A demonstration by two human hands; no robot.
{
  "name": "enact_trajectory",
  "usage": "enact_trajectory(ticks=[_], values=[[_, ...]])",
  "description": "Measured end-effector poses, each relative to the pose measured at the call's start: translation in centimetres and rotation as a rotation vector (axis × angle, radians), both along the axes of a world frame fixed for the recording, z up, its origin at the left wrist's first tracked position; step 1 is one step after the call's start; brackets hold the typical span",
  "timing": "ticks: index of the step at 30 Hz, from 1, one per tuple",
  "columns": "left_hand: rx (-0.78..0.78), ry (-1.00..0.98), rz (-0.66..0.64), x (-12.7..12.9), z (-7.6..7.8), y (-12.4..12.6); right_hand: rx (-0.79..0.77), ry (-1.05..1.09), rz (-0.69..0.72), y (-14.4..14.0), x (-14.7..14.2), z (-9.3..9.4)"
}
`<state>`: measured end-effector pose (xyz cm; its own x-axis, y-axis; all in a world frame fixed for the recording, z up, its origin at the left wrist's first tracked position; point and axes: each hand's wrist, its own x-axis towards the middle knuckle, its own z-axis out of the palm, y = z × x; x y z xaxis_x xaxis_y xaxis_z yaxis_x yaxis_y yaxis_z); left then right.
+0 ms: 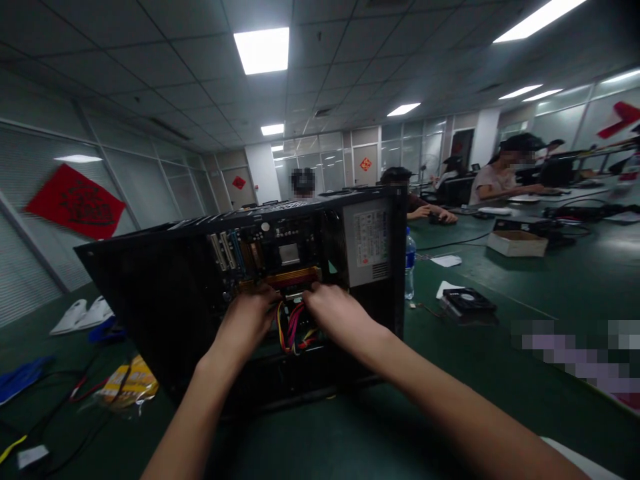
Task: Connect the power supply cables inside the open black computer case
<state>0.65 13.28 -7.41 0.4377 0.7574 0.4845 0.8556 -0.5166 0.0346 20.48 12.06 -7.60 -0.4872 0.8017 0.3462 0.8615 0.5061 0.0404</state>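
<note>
An open black computer case (295, 377) stands on the green table in front of me, its inside facing me. Both my hands reach into it, at the lower edge of the motherboard (270, 237). My left hand (250, 312) is curled by the left end of the yellow and red memory slots (295, 275). At their right end, my right hand (334, 305) has its fingers bent inward. The fingertips are dark and partly hidden, so what they grip does not show. Coloured power cables (290, 327) hang between the hands. A labelled power supply (369, 247) sits at the upper right.
Right of the case stand a water bottle (409, 263), a black cooling fan (469, 305) and a small open box (517, 243). A yellow plastic packet (131, 383) and loose cables lie at left. Co-workers (505, 173) sit at the tables behind.
</note>
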Motion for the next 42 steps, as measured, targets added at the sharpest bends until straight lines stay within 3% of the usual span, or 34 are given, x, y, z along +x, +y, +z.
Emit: enact_trajectory(ticks=[9,18,33,42], values=[[-0.119,-0.087,0.073,-0.5,-2.0,3.1,-0.168,-0.013,0.006,3.1,-0.6,-1.9],[-0.242,-0.124,0.153,1.3,-1.4,4.1,-0.152,0.012,0.035,4.0,-0.6,-2.6],[-0.200,-0.044,0.134,1.0,-2.4,5.1,-0.133,0.034,0.053,4.1,-0.7,-2.9],[-0.232,0.045,0.337,2.2,-1.5,4.2,-0.109,0.038,0.087,3.8,-0.8,-2.8]])
